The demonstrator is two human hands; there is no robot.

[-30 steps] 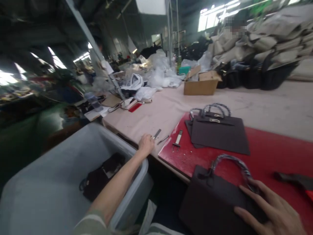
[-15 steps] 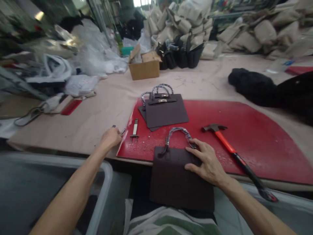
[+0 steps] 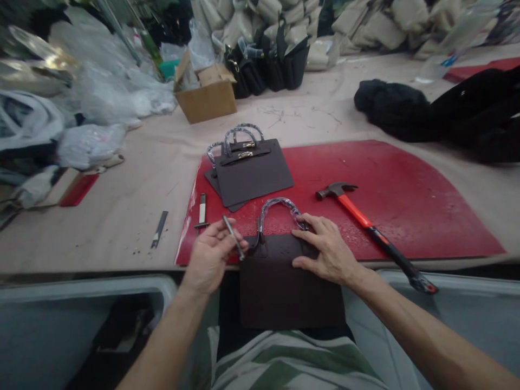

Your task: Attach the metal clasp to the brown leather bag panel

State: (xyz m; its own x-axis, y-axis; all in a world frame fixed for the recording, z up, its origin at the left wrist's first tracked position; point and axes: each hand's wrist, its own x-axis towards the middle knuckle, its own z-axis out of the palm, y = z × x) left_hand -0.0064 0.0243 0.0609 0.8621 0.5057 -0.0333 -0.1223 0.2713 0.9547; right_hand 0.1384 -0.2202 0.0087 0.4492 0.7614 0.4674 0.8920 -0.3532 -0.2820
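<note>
My left hand (image 3: 211,252) is closed on a thin metal punch (image 3: 234,238), which slants down toward the panel's upper left corner. Under my right hand (image 3: 329,246) lies a dark brown bag panel (image 3: 288,295); the fingers are spread over its upper right part, the fingertips by the end of its plastic-wrapped handle (image 3: 280,202). The panel overlaps the table edge and reaches down to my lap. Left of the red mat, a flat dark metal tool (image 3: 160,230) lies on the table. A pronged tool with a pale grip (image 3: 202,210) is partly behind my left hand.
Two finished-looking brown panels (image 3: 255,176) with wrapped handles and metal clasps are stacked on the red mat (image 3: 390,189). A claw hammer (image 3: 361,216) lies on the right, its handle past the edge. Behind are a cardboard box (image 3: 207,100) and black cloth (image 3: 394,108). Grey bins (image 3: 162,287) flank me.
My left hand has moved right from the mat's left edge to the panel, carrying the punch. The flat metal tool now shows on the table. My right hand stays on the panel; the view has shifted.
</note>
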